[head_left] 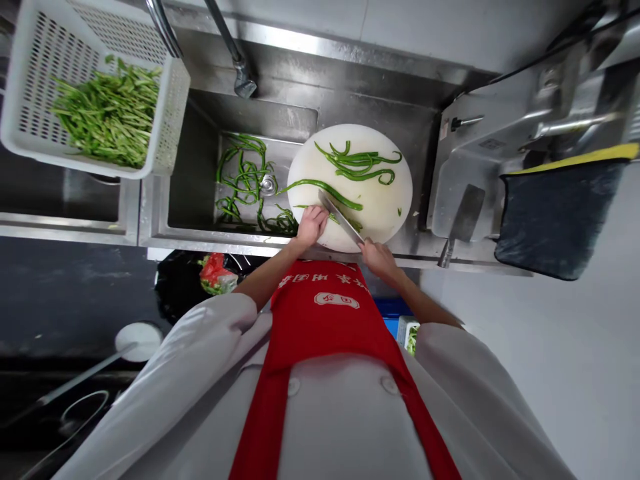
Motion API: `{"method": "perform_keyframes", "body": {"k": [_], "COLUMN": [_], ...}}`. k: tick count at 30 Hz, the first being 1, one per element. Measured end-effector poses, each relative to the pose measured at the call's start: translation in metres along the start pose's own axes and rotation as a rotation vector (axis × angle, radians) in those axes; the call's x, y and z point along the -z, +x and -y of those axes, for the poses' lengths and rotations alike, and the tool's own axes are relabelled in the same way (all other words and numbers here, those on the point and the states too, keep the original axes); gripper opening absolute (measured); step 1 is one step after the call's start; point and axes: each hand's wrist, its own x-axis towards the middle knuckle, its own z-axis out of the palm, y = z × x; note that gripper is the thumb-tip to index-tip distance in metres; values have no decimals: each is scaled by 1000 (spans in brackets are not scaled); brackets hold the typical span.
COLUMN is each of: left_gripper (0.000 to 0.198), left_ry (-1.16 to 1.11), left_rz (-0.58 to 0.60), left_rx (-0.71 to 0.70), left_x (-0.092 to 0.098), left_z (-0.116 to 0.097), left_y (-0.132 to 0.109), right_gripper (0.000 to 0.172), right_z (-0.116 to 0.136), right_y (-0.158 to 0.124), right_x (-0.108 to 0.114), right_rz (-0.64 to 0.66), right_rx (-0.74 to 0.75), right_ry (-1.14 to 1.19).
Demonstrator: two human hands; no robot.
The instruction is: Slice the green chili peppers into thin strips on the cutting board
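Note:
A round white cutting board point(370, 223) lies over the right side of the sink. My right hand point(380, 259) is closed round the handle of a kitchen knife point(344, 219), whose blade slants up and left across the board. Just left of the blade, the curled fingers of my left hand point(312, 225) press down on a long green chili pepper, mostly hidden under them. Cut green pieces point(354, 225) show at the blade's right. One long whole chili pepper point(330, 191) lies beyond the knife, and several more chili peppers point(363, 160) are bunched at the board's far side.
Loose chili peppers point(245, 170) lie in the sink basin point(193, 167) beneath a tap point(245, 83). To the left, a white perforated basket point(167, 120) holds sliced green pieces point(110, 113). A cleaver point(467, 213) and a dark cloth point(555, 213) are at the right.

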Motion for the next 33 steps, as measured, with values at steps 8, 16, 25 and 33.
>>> {"method": "perform_keyframes", "body": {"k": [8,16,25,33], "left_gripper": [30,30,29,26], "left_ry": [15,13,104,144], "left_rz": [-18,-34,-100,-34], "left_rx": [-5,-12,41,17], "left_x": [-3,-4,14,9], "left_z": [0,0,25,24], "left_y": [-4,-4,-3,-3], "right_gripper": [42,42,39,41], "right_z": [-5,-13,0,6], "right_y": [1,3,13,16], "right_x": [0,1,-14,0], "right_rz": [12,-25,-39,-42], "right_rx": [27,81,74,60], "right_ry": [2,35,117,94]}}
